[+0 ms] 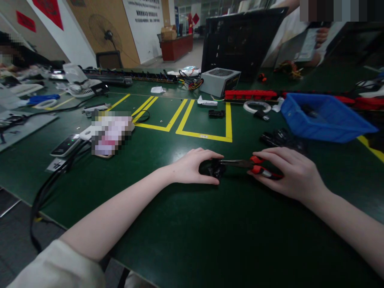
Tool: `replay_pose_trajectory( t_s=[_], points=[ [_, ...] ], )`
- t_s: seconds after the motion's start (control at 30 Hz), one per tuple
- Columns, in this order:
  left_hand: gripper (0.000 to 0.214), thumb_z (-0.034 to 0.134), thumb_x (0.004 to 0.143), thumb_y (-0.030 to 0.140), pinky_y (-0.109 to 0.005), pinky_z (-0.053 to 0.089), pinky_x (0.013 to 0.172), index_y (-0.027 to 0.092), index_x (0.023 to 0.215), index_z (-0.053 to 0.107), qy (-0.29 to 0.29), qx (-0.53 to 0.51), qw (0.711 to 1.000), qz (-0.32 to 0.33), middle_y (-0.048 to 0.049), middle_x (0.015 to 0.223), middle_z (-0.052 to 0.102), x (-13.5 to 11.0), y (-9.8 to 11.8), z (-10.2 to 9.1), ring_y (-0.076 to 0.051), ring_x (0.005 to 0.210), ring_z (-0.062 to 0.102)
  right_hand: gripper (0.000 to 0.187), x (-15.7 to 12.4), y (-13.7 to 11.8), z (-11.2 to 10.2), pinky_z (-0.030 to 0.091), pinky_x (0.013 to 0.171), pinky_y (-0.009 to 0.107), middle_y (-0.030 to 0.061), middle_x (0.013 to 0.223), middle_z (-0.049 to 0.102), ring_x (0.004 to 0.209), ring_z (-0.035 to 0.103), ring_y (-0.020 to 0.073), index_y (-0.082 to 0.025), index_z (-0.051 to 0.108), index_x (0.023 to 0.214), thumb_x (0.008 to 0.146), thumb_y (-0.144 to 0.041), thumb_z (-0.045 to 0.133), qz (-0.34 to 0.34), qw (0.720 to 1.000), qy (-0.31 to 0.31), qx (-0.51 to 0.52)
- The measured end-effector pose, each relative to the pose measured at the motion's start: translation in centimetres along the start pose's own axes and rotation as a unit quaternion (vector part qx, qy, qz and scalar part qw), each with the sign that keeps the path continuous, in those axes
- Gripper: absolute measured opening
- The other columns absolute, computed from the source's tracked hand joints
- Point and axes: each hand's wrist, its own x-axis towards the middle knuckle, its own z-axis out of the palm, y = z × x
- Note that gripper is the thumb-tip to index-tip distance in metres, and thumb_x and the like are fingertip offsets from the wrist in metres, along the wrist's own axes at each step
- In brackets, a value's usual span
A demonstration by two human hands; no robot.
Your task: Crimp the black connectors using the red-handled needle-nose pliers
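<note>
Glossy black bundle (217,171) is held lightly in the half-curled left hand (199,166), between thumb and fingertips, over smooth green tabletop (192,228). Red-handled needle-nose pliers (257,165) are gripped in the right hand (295,174), fingers closed round the handles; slim metal tips set at the bundle, bite cannot be told. Blue plastic bin (324,134), slant-sided; small dark item (308,110) contained, blurred. Black bundles (279,139) heaped beside it. On wall sign (147,12), "Technology" can be read; rest blurred.

pliers (258,169) right of small part (216,171) | on table (207,228): phone (110,138) left, bin (318,131) right, power supply (214,83) at back
</note>
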Motion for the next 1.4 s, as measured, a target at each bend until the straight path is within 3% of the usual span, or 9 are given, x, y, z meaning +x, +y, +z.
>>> replay_pose_trajectory(
  t_s=[0.23, 0.4, 0.7, 1.17, 1.4],
  points=[
    [0.052, 0.074, 0.079, 0.050, -0.045, 0.039, 0.104, 0.023, 0.121, 0.060, 0.002, 0.023, 1.000, 0.015, -0.0086, 0.134, 0.058, 0.04, -0.09, 0.17, -0.027, 0.123, 0.054, 0.046, 0.07, -0.01, 0.08, 0.054, 0.074, 0.042, 0.0127, 0.111, 0.066, 0.097, 0.065, 0.0281, -0.021, 0.055, 0.125, 0.083, -0.035, 0.067, 0.002, 1.000, 0.003, -0.021],
    [0.063, 0.074, 0.069, 0.067, -0.051, 0.031, 0.111, 0.020, 0.109, 0.063, 0.052, 0.124, 0.991, -0.011, -0.0067, 0.119, 0.060, -0.10, 0.16, 0.26, -0.027, 0.119, 0.054, 0.048, -0.02, -0.03, 0.06, 0.053, 0.075, 0.043, 0.0111, 0.113, 0.067, 0.099, 0.065, 0.0285, -0.024, 0.054, 0.128, 0.083, -0.036, 0.067, 0.019, 1.000, -0.003, -0.016],
    [0.053, 0.063, 0.080, 0.067, -0.047, 0.029, 0.113, 0.019, 0.101, 0.066, 0.057, 0.246, 0.967, 0.041, -0.0056, 0.107, 0.062, -0.19, 0.04, 0.01, -0.024, 0.107, 0.057, 0.046, 0.01, -0.02, 0.03, 0.053, 0.075, 0.043, 0.0126, 0.110, 0.067, 0.099, 0.065, 0.0287, -0.021, 0.054, 0.126, 0.083, -0.034, 0.068, 0.005, 1.000, 0.009, -0.020],
    [0.044, 0.059, 0.087, 0.061, -0.045, 0.031, 0.109, 0.019, 0.082, 0.064, 0.070, 0.280, 0.954, 0.083, -0.0044, 0.099, 0.062, -0.21, 0.05, 0.08, -0.021, 0.099, 0.057, 0.041, 0.29, -0.15, 0.12, 0.055, 0.081, 0.046, 0.0129, 0.105, 0.067, 0.100, 0.065, 0.0300, -0.018, 0.057, 0.117, 0.083, -0.038, 0.067, -0.027, 0.999, 0.015, -0.036],
    [0.039, 0.059, 0.089, 0.057, -0.041, 0.039, 0.102, 0.018, 0.096, 0.063, 0.063, 0.245, 0.965, 0.071, -0.0066, 0.107, 0.062, -0.53, 0.51, -0.21, -0.022, 0.103, 0.057, 0.040, 0.05, -0.34, -0.09, 0.055, 0.077, 0.044, 0.0114, 0.109, 0.068, 0.097, 0.066, 0.0285, -0.023, 0.058, 0.121, 0.085, -0.039, 0.065, 0.007, 1.000, -0.020, 0.004]
  ],
)
